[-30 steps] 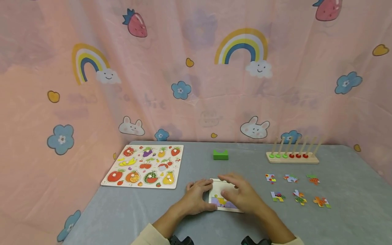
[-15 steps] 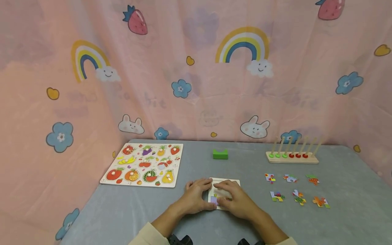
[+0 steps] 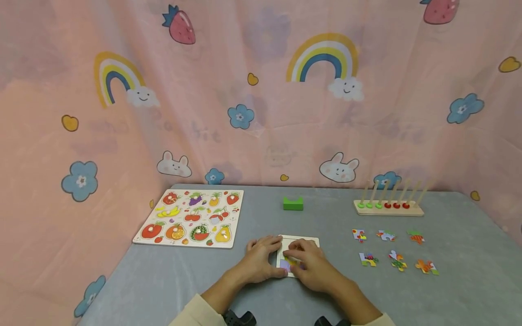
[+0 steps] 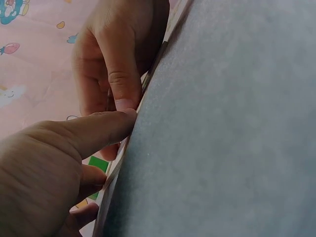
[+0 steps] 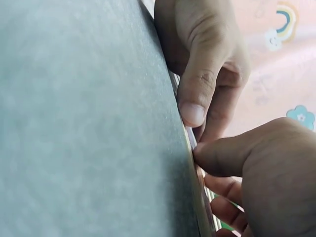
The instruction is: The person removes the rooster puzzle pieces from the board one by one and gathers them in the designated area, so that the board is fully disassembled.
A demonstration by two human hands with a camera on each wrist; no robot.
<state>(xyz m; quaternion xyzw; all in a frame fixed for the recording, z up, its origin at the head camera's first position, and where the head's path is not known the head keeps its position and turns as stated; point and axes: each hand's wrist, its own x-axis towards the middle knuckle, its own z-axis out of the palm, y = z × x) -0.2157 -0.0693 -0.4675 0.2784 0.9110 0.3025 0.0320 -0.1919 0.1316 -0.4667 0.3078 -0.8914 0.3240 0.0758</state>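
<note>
A small wooden jigsaw tray (image 3: 303, 237) lies in front of me in the head view, with lilac-and-yellow puzzle pieces (image 3: 285, 265) in its lower part. My left hand (image 3: 259, 261) holds the tray's left side, thumb at the front edge and fingers toward the far left corner. Over the tray, my right hand (image 3: 313, 267) curls its fingers and thumb round a puzzle piece in the front row, which the hand mostly covers. In the right wrist view, the right thumb (image 5: 212, 155) meets the tray's front edge beside the left thumb (image 5: 195, 106).
Several loose puzzle pieces (image 3: 397, 261) lie in two rows to the right. Behind them stands a wooden peg counter (image 3: 389, 209) with green and red beads. A fruit puzzle board (image 3: 189, 219) lies at the left, and a green block (image 3: 293, 204) sits at the back.
My right hand has come down and left into the tray, and its fingers have drawn closer to the thumb over the front row. The left hand has stayed on the tray.
</note>
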